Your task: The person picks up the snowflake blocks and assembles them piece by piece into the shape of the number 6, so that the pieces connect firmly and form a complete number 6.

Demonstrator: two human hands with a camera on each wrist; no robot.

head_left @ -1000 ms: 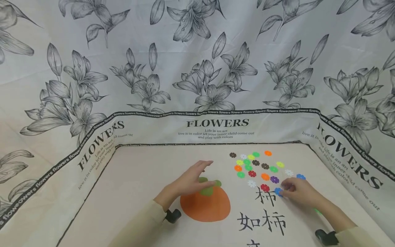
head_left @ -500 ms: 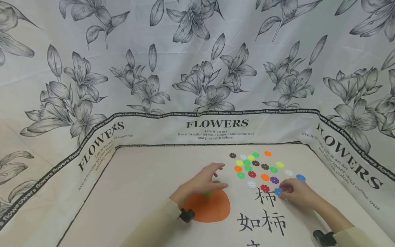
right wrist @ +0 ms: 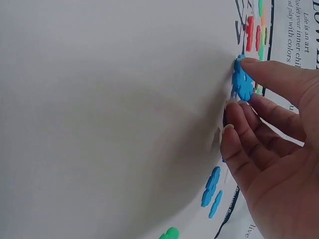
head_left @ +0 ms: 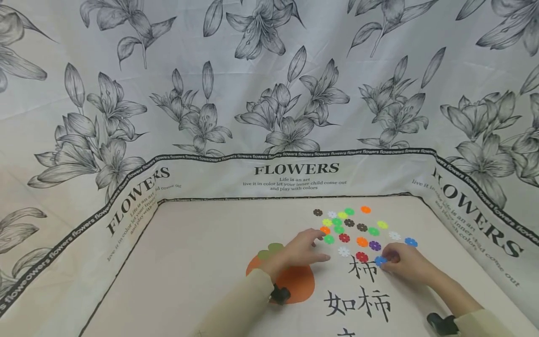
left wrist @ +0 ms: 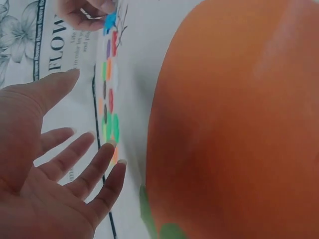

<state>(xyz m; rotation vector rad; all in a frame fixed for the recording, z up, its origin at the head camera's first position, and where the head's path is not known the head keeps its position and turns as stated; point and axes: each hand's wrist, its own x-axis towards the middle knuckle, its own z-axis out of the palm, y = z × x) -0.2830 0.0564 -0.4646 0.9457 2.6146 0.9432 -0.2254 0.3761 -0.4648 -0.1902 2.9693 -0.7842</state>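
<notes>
Pinching the blue disc [head_left: 380, 261] near a red disc [head_left: 361, 257], the right hand [head_left: 406, 263] could drop it if its fingers slip; lowered carelessly, the empty, spread left hand [head_left: 298, 249] might nudge a green disc [head_left: 329, 239].

The blue disc [right wrist: 239, 79] looks smooth plastic, the backdrop [head_left: 252, 79] matt cloth.

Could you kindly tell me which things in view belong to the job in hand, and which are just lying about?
Seemingly part of the job:
Blue flower-shaped disc, pinched by the right hand
Other coloured discs, near the open left hand

Probably just surroundings:
Orange fruit picture, partly hidden
Black characters
Lily-printed fabric behind
</notes>
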